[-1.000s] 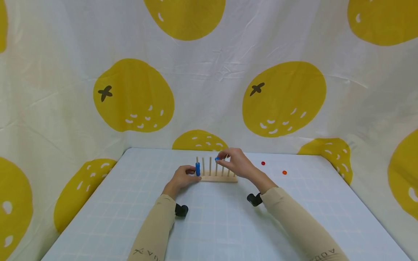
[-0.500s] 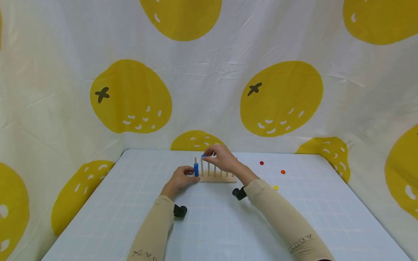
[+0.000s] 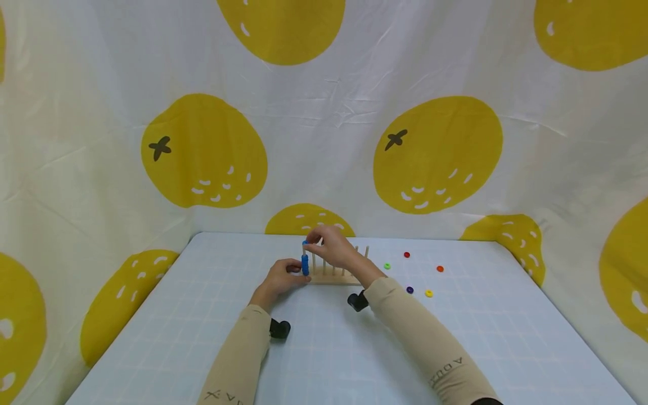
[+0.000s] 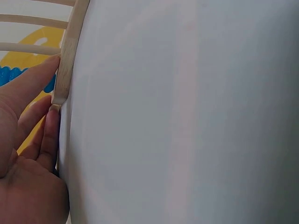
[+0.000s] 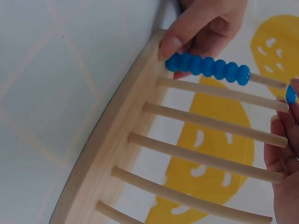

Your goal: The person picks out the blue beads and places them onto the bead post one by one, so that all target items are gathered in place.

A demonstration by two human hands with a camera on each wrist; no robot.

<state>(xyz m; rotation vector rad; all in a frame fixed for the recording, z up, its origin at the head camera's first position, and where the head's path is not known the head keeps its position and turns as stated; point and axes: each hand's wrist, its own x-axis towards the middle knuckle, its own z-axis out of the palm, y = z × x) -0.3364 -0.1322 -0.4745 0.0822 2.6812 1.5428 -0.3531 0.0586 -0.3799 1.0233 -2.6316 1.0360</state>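
Observation:
A wooden peg rack (image 3: 334, 279) stands on the table, with a row of upright pegs along its base. Several blue beads (image 5: 208, 66) are stacked on its leftmost peg, the tip of which sticks out bare. My left hand (image 3: 279, 278) holds the base's left end, thumb in front and the other fingers at the end and behind. Between the thumb and fingers of my right hand (image 3: 331, 247) is one more blue bead (image 5: 290, 94), pinched right by the tip of that leftmost peg. Whether it touches the peg I cannot tell.
Right of the rack lie loose beads: green (image 3: 387, 266), red (image 3: 406, 255), orange (image 3: 440, 269), purple (image 3: 410, 290) and yellow (image 3: 428, 293). A white curtain (image 3: 324, 140) with yellow fruit shapes hangs behind the table (image 3: 324, 349).
My right hand has carried the blue bead leftward, from above the middle pegs to the leftmost peg. Its forearm now uncovers the green, purple and yellow beads. My left hand has stayed put.

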